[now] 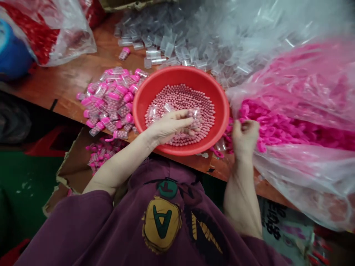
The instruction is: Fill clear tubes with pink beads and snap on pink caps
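My left hand (168, 127) reaches into a red plastic basin (177, 75) and lies over a layer of pink beads (191, 103), its fingertips at a transparent plastic tube (195, 120). Other transparent tubes lie among the beads. My right hand (245, 135) is bunched against a mass of bright pink plastic caps (274, 127), at the mouth of a translucent bag (299, 74). Its fingertips are hidden, so whatever they pinch cannot be seen. A heap of capped tubes filled with pink beads (111, 99) lies left of the basin.
Many empty transparent tubes (166, 48) are heaped behind the basin on the wooden table (66, 77). Filled tubes (101, 155) lie on cardboard below the table edge. A red-and-white plastic bag (55, 33) sits at the far left. My purple sleeve (163, 218) fills the bottom.
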{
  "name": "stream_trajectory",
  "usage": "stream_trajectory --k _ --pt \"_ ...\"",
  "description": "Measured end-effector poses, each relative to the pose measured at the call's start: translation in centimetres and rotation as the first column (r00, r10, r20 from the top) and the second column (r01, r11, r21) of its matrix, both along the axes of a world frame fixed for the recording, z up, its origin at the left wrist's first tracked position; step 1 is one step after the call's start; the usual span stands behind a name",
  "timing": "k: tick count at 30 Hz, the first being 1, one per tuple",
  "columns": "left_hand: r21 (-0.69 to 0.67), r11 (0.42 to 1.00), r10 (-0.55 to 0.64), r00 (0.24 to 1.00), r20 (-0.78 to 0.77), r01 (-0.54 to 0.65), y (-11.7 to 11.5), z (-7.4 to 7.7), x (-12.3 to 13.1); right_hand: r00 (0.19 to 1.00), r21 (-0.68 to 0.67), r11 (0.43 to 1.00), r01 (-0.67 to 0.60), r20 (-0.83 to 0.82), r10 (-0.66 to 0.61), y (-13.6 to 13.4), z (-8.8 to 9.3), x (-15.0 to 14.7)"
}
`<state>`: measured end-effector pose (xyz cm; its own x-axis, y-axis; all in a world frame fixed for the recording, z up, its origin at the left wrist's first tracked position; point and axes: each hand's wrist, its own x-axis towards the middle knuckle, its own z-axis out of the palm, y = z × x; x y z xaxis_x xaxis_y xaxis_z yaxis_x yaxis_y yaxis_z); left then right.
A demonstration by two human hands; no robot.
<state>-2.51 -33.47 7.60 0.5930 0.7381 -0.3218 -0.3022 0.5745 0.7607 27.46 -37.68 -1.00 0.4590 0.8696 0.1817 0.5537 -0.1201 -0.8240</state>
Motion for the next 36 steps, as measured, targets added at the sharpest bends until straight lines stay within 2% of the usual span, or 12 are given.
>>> stream_trajectory --k 2,3,4,7,9,13,17,20,22,27,31,36 --pt "-0.027 0.999 -0.016 0.998 0.065 0.018 -0.2 -0.1 -0.3 0.951 0.181 0.973 0.142 -0.297 -0.083 0.5 1.4 0.0" --pt "-0.035 0.999 -0.021 0.996 0.088 0.024 -0.3 -0.2 -0.4 0.909 0.252 0.946 0.205 -0.407 -0.089 0.8 2.3 -0.4" --pt "-0.041 0.999 -0.024 0.995 0.099 0.028 -0.4 -0.3 -0.5 0.89 0.312 0.928 0.202 -0.455 -0.04 1.0 3.2 -1.1" --pt "-0.02 1.0 -0.011 0.998 0.065 0.012 -0.7 -0.8 -0.6 0.896 0.379 0.925 -0.038 -0.396 0.199 1.2 5.8 -4.4" --pt "0.037 0.999 0.012 0.999 0.036 -0.013 -0.9 -1.0 -0.6 0.881 0.317 0.922 -0.224 -0.339 0.33 0.9 6.7 -7.1" --pt "0.127 0.992 -0.027 0.998 0.049 0.021 -1.1 -1.4 -1.1 0.898 0.233 0.907 -0.35 -0.192 0.396 0.1 7.2 -10.6" --pt "0.146 0.989 -0.04 0.999 0.016 0.038 -1.2 -1.7 -1.6 0.894 0.271 0.852 -0.447 0.122 0.43 0.2 7.5 -10.9" --pt "0.143 0.989 -0.048 0.999 0.002 0.047 -1.4 -1.7 -1.5 0.856 0.3 0.804 -0.513 0.245 0.455 0.5 7.9 -10.6" --pt "0.112 0.992 -0.057 0.998 0.015 0.055 -1.7 -1.6 -1.4 0.854 0.288 0.807 -0.516 0.238 0.462 0.6 8.1 -10.4" --pt "-0.021 1.0 0.01 0.999 0.039 -0.01 -1.9 -1.1 -1.5 0.891 0.224 0.863 -0.453 0.066 0.45 0.6 8.0 -9.5" --pt "-0.005 1.0 0.004 1.0 0.016 -0.004 -1.8 -1.3 -1.9 0.811 0.139 0.805 -0.577 -0.015 0.585 0.7 8.3 -8.9" --pt "-0.031 0.999 0.027 0.999 0.032 -0.026 -1.7 -1.5 -2.0 0.759 0.093 0.757 -0.647 -0.014 0.651 1.1 8.6 -8.6"
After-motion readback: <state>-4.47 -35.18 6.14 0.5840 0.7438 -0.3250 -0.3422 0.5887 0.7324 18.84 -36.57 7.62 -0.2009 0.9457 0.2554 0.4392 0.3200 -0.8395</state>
